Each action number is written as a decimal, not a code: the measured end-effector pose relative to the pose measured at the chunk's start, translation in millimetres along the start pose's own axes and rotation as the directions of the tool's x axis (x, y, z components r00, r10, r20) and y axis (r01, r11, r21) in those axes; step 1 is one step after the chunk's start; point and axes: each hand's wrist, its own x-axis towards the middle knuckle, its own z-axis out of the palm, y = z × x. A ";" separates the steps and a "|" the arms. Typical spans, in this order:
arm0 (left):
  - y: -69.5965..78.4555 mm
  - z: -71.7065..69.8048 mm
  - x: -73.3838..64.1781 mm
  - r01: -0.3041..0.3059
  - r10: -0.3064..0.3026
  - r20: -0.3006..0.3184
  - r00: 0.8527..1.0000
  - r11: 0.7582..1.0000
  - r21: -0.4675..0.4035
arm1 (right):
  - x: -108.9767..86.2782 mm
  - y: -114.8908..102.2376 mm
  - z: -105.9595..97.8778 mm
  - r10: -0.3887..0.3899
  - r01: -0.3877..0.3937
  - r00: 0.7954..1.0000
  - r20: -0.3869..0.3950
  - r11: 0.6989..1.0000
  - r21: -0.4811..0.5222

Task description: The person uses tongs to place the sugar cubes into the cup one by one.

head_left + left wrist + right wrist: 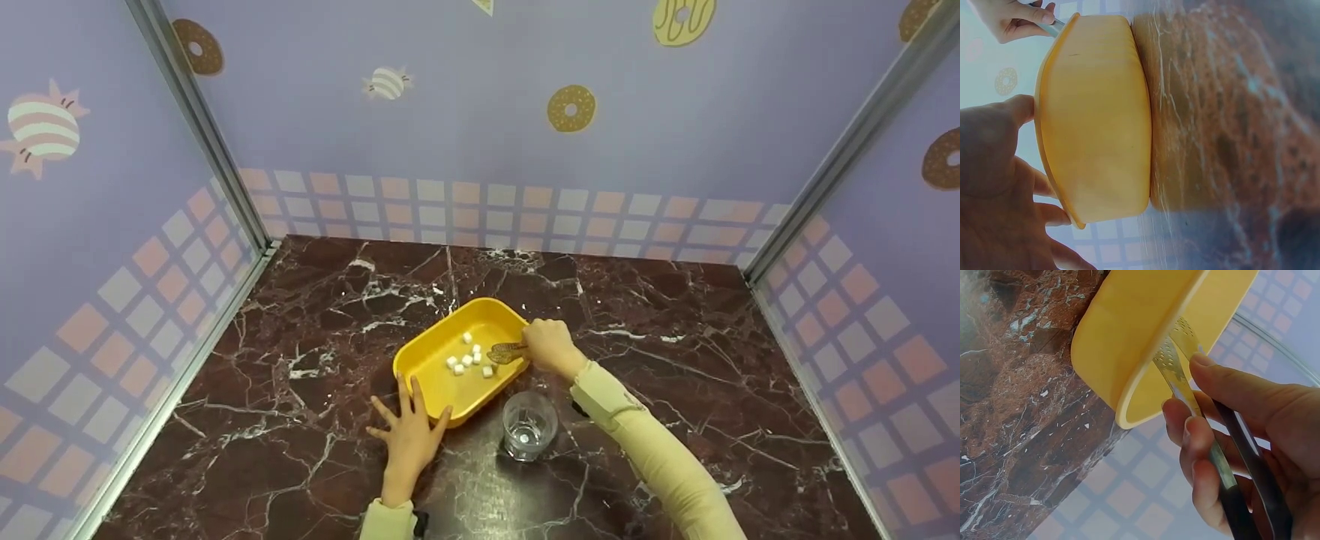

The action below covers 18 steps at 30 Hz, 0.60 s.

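The right hand (551, 346) grips perforated metal tongs (507, 353) reaching into the yellow plastic tray (495, 321) holding white cubes (467, 360), the left hand (411, 441), fingers spread, touches its rim, and a clear glass (529, 429) stands just beside it

A yellow tray (1098, 118) is touched at its rim by the left hand (996, 185), at eight o'clock, while a grey utensil (1057, 27) is gripped by the right hand (1016, 21) at eleven; marbled bench (1224, 107) is seen at three.
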 end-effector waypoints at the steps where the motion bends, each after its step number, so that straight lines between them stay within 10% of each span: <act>1: -0.1 0.0 -0.2 0.001 -0.001 0.003 1.000 1.000 -0.001 | -0.6 0.7 -0.6 0.000 0.000 1.000 0.001 1.000 0.018; 18: -0.5 0.6 -0.4 0.007 -0.007 0.016 1.000 1.000 0.004 | -18.9 15.2 -27.0 0.009 0.003 0.997 -0.076 0.987 0.160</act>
